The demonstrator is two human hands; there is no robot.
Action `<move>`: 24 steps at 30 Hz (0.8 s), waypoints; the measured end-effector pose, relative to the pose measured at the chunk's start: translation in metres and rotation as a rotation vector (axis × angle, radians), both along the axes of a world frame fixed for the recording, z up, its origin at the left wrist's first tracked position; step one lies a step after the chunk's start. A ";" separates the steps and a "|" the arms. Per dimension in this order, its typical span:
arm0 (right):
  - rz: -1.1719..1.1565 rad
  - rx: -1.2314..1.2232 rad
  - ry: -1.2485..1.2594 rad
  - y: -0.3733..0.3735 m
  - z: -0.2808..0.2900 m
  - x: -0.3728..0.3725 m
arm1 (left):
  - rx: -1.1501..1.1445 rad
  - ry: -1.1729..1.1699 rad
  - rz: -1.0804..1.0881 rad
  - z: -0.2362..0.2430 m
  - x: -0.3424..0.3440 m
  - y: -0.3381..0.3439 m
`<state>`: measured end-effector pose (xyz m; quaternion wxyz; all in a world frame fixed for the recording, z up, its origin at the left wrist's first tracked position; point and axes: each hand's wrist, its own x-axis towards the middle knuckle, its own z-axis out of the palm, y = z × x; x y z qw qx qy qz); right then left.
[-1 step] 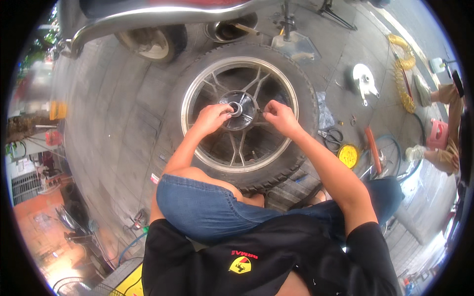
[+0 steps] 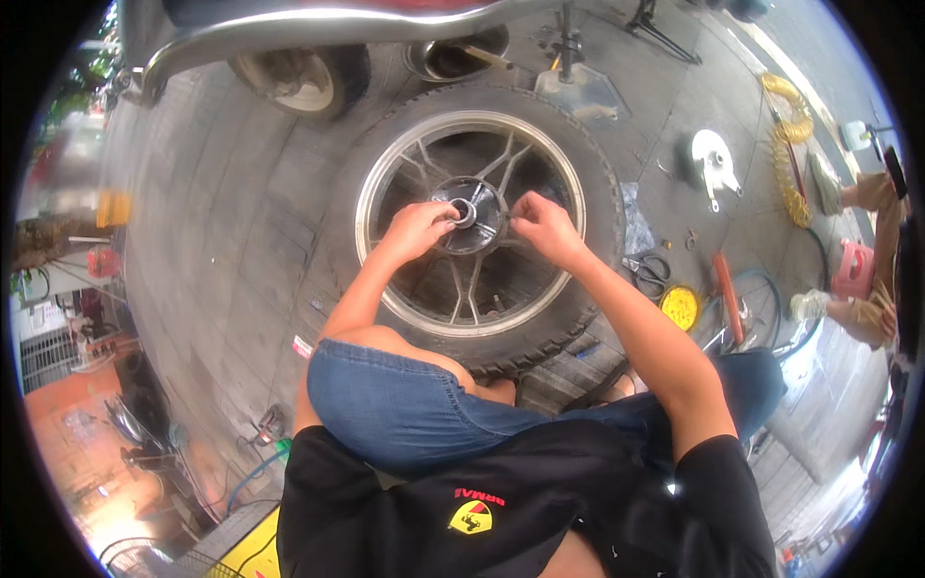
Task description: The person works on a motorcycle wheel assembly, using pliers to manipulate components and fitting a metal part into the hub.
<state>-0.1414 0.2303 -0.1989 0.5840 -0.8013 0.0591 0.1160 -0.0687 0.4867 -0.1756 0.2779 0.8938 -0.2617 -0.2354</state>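
Our wheel (image 2: 469, 285) lay loose and flat on the ground (image 2: 226, 197), hub (image 2: 488, 227) exposed, ring (image 2: 469, 214) perhaps unfinished. Our left hand (image 2: 421, 228) half-curled at the ring, our right hand (image 2: 544, 227) curled beside the hub; we couldn't tell either's grip.

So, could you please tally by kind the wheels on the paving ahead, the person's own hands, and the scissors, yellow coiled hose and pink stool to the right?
Wheels: 2 (large spoked wheel, smaller wheel at upper left)
Hands: 2 (left hand, right hand)
Scissors: 1 pair
Yellow coiled hose: 1
Pink stool: 1
Total: 7
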 end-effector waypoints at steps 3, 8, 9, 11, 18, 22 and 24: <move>0.006 0.184 0.030 0.030 0.013 0.023 | 0.000 -0.023 0.004 -0.006 0.000 0.004; 0.033 0.139 0.110 0.054 0.007 0.053 | -0.131 0.071 0.129 -0.010 -0.001 0.003; -0.013 0.152 0.093 0.062 0.004 0.054 | -0.235 0.082 0.211 -0.014 -0.005 0.007; -0.051 0.121 0.080 0.071 -0.002 0.056 | -0.384 0.132 0.363 -0.020 -0.012 0.011; -0.095 0.001 0.005 0.070 -0.011 0.055 | -0.284 -0.084 0.321 -0.019 -0.026 -0.003; -0.121 0.020 0.123 0.073 0.001 0.052 | -0.299 -0.163 0.302 -0.024 -0.021 -0.001; -0.033 0.067 0.085 0.066 -0.005 0.047 | -0.305 -0.167 0.304 -0.026 -0.020 -0.002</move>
